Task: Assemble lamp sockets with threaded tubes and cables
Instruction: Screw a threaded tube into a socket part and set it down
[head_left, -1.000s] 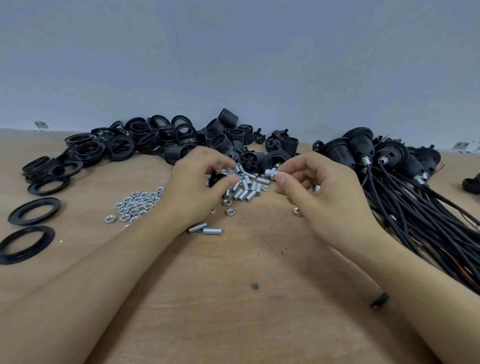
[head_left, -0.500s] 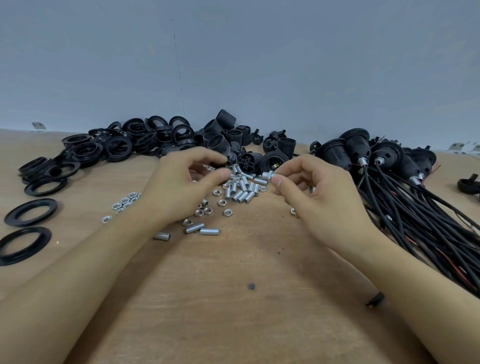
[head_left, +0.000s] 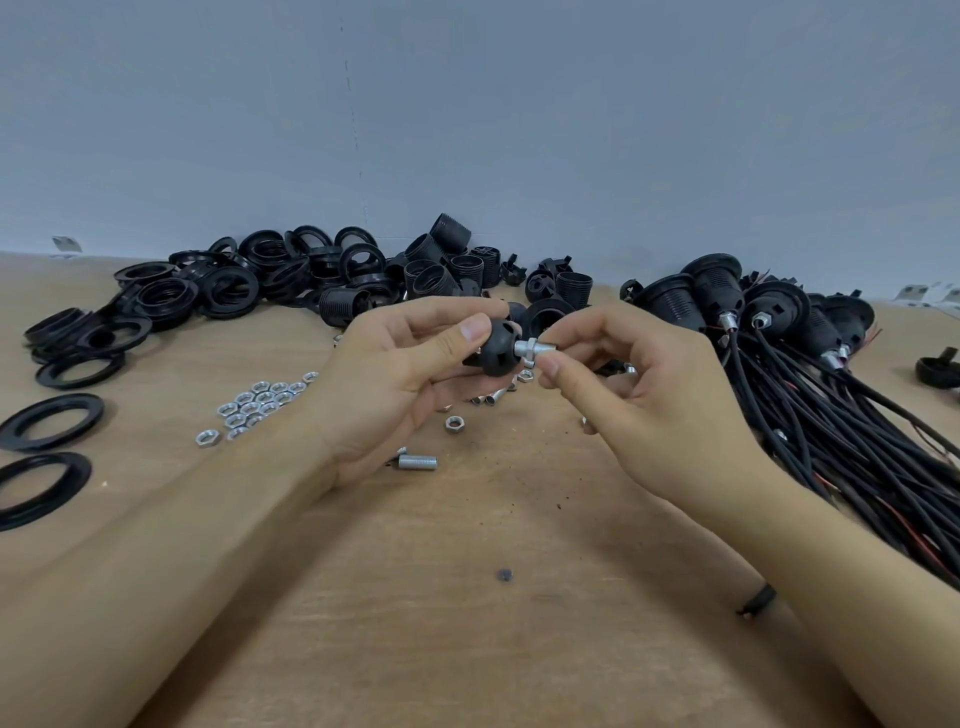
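My left hand (head_left: 400, 379) grips a black domed socket cap (head_left: 497, 349) above the table. A short silver threaded tube (head_left: 535, 349) with a nut on it sticks out of the cap's right end. My right hand (head_left: 649, 395) pinches that tube between thumb and forefinger. Loose threaded tubes (head_left: 418, 461) and hex nuts (head_left: 260, 402) lie on the wooden table (head_left: 467, 623) under and left of my hands. Finished sockets with black cables (head_left: 810, 415) are heaped at the right.
A heap of black socket bodies and threaded rings (head_left: 311, 275) runs along the back by the grey wall. Flat black rings (head_left: 47, 421) lie at the left edge. A single black part (head_left: 937, 370) sits at the far right. A small dark speck (head_left: 504, 574) lies mid-table.
My left hand has lifted a black socket cap off the pile and brought it toward the right hand. The tube held by my right hand now sits in the cap's end.
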